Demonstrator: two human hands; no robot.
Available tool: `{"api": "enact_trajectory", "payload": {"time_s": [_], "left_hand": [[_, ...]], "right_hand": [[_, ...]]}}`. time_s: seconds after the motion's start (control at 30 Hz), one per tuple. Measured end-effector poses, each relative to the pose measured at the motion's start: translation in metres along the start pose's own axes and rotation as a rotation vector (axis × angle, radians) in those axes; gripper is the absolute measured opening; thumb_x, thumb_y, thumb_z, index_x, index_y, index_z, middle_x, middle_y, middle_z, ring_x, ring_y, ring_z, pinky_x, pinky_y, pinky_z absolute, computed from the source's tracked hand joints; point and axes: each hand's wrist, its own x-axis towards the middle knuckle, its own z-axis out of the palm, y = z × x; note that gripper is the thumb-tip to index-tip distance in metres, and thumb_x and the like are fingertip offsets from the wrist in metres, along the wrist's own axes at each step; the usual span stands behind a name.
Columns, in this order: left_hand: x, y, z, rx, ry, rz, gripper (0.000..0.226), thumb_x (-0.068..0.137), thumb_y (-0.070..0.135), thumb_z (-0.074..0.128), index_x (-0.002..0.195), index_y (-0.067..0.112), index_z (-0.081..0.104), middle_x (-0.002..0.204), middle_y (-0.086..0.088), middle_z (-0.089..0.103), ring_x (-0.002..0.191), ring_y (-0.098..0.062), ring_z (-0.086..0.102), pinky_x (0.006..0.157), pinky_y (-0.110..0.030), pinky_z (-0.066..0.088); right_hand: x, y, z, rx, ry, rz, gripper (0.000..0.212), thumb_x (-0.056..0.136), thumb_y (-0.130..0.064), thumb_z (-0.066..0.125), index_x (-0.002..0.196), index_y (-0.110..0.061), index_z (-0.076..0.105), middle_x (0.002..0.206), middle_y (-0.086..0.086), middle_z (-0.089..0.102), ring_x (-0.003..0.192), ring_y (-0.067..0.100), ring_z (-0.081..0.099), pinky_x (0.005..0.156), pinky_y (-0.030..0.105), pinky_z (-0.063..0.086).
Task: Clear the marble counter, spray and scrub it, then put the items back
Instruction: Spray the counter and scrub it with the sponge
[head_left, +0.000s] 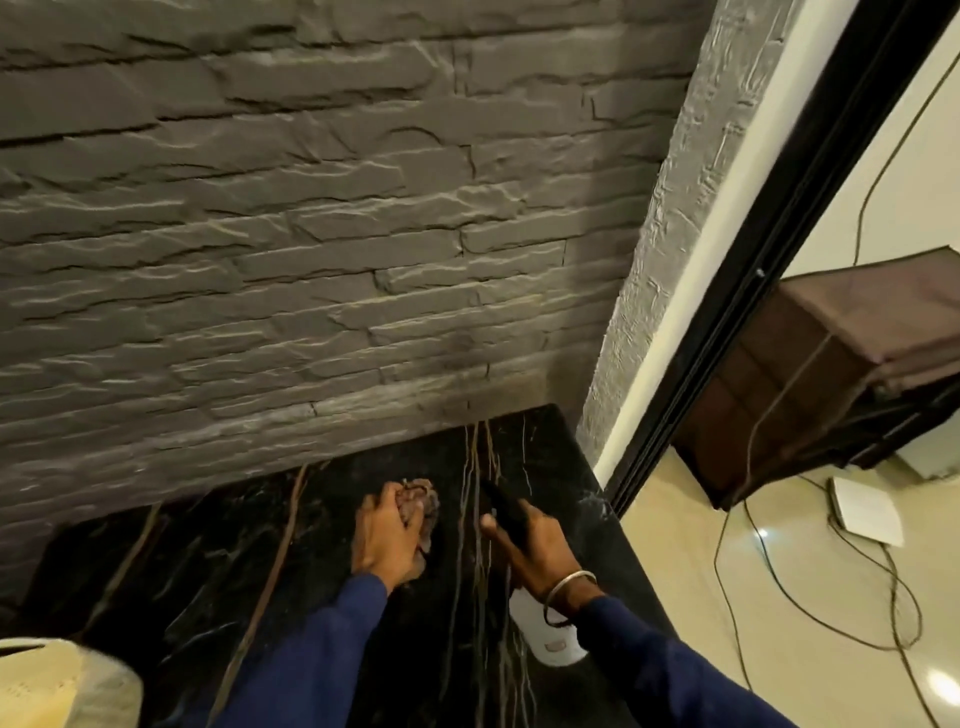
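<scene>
The black marble counter (218, 561) with brown and white veins runs along the grey stone wall. My left hand (384, 535) presses a crumpled brownish cloth (427, 512) flat onto the counter near the wall. My right hand (530, 545) grips a spray bottle (548, 636) with a black trigger head and a white body, its nozzle pointing toward the wall over the counter's right part. A few white droplets show on the marble near the right corner.
A pale beige object (57, 680) sits at the counter's lower left corner. A black door frame (727, 332) stands right of the counter. Beyond it are a brown cabinet (831, 374), a white box (865, 512) and loose cables on the glossy floor.
</scene>
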Motion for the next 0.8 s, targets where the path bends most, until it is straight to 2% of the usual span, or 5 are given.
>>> {"api": "enact_trajectory", "payload": {"time_s": [0.13, 0.27, 0.5, 0.67, 0.8], "left_hand": [[0.015, -0.007, 0.028, 0.091, 0.113, -0.265, 0.060, 0.084, 0.030, 0.070, 0.135, 0.012, 0.044, 0.136, -0.027, 0.042, 0.122, -0.045, 0.043, 0.101, -0.052, 0.042], [0.028, -0.025, 0.037, 0.076, 0.208, -0.387, 0.072, 0.071, 0.015, 0.081, 0.130, -0.001, 0.044, 0.134, -0.032, 0.038, 0.121, -0.048, 0.039, 0.101, -0.057, 0.038], [0.081, -0.034, 0.059, 0.003, 0.338, -0.185, 0.043, 0.096, 0.023, 0.055, 0.127, -0.006, 0.050, 0.126, -0.032, 0.053, 0.120, -0.047, 0.048, 0.109, -0.056, 0.035], [0.112, 0.007, 0.074, -0.028, 0.225, 0.004, 0.044, 0.099, 0.037, 0.048, 0.138, 0.016, 0.047, 0.138, -0.014, 0.052, 0.129, -0.036, 0.047, 0.109, -0.048, 0.040], [0.124, 0.065, 0.101, 0.071, 0.082, 0.106, 0.047, 0.099, 0.049, 0.037, 0.139, 0.026, 0.040, 0.145, -0.008, 0.046, 0.131, -0.031, 0.044, 0.105, -0.052, 0.043]], "right_hand": [[0.026, 0.028, -0.017, -0.015, -0.068, 0.033, 0.064, 0.075, -0.076, 0.051, 0.113, -0.025, 0.058, 0.099, 0.000, 0.067, 0.083, 0.013, 0.068, 0.073, 0.033, 0.060], [0.038, 0.044, -0.030, -0.007, -0.118, 0.000, 0.048, 0.086, -0.063, 0.054, 0.119, -0.028, 0.056, 0.100, -0.005, 0.065, 0.082, 0.004, 0.065, 0.071, 0.021, 0.054], [0.052, 0.052, -0.029, 0.027, -0.077, 0.034, 0.051, 0.077, -0.073, 0.054, 0.098, -0.026, 0.057, 0.087, 0.003, 0.066, 0.071, 0.018, 0.065, 0.063, 0.030, 0.058], [0.059, 0.056, -0.031, 0.033, 0.017, 0.042, 0.051, 0.078, -0.074, 0.053, 0.094, -0.026, 0.056, 0.088, 0.002, 0.064, 0.073, 0.019, 0.065, 0.066, 0.042, 0.058], [0.063, 0.057, -0.042, -0.008, 0.082, 0.064, 0.059, 0.075, -0.078, 0.050, 0.095, -0.023, 0.057, 0.088, 0.001, 0.065, 0.076, 0.016, 0.065, 0.069, 0.040, 0.058]]}}
